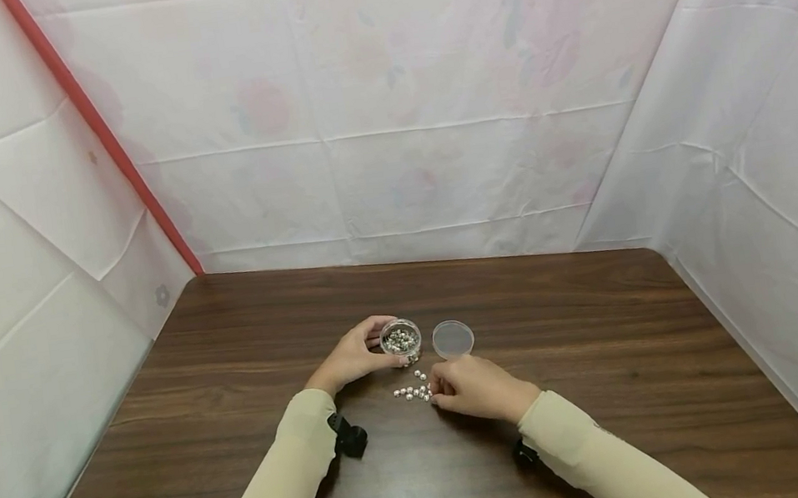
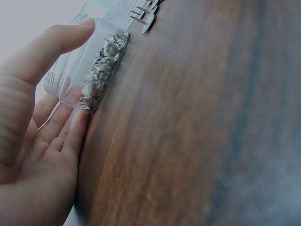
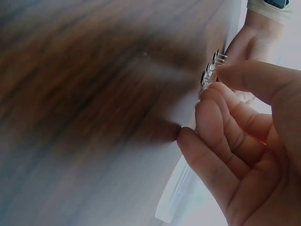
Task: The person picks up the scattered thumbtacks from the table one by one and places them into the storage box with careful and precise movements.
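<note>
My left hand holds a clear round plastic container between thumb and fingers. Silver thumbtacks lie in its bottom, some with points up. Just in front of it, several loose thumbtacks are scattered on the table. At their right edge is my right hand, its fingers bent and thumb and index tips close together. In the right wrist view, a few thumbtacks show right by those fingertips. Whether the tips pinch one is hidden. Beyond the right hand lies a clear round lid.
The brown wood-grain table carries all of this. White flowered cloth hangs behind and at both sides, with a red strip at the back left corner. Small black devices are strapped to the wrists.
</note>
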Motion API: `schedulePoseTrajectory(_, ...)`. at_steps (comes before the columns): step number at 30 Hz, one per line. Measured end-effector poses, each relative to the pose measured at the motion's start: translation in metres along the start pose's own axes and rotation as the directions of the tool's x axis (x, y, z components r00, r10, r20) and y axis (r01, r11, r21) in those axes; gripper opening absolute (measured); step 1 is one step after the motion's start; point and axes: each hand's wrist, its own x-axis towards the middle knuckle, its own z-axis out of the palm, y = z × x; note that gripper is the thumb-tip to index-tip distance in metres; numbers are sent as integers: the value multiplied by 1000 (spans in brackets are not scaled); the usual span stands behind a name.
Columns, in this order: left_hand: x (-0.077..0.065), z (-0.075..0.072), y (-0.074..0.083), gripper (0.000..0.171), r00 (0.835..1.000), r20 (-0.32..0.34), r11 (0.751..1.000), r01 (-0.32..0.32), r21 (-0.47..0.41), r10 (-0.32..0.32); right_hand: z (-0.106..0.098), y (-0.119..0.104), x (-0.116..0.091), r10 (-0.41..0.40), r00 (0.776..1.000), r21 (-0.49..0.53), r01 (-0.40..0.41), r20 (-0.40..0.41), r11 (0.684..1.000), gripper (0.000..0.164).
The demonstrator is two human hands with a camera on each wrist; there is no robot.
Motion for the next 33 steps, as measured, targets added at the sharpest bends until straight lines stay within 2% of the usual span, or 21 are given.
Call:
schedulePoseTrajectory(5, -1, 0, 1, 69, 1000, -4, 1000, -2, 6, 2, 0, -3, 0, 4, 1000, -54, -4, 11, 999, 11)
schedulePoseTrajectory(15, -1, 0, 1, 69, 1000, -2, 1000, -2, 4, 2, 2, -4, 0, -31, 1000, -78, 31, 1, 996, 9)
schedulePoseTrajectory(23, -1, 0, 1, 72, 1000, 1, 1000, 15, -2, -15, 1, -1, -1, -21, 1000, -27, 20, -10, 999, 13)
schedulePoseTrajectory(25, -2, -1, 4, 73, 1000, 10, 1000, 14, -6, -14, 0, -1, -2, -20, 1000, -15, 20, -11, 1000, 14)
schedulePoseTrajectory(33, -14, -5, 34, 71, 998, 63, 1000, -11, -2, 11, -2, -1, -2, -42, 999, 26, 42, 3, 999, 11)
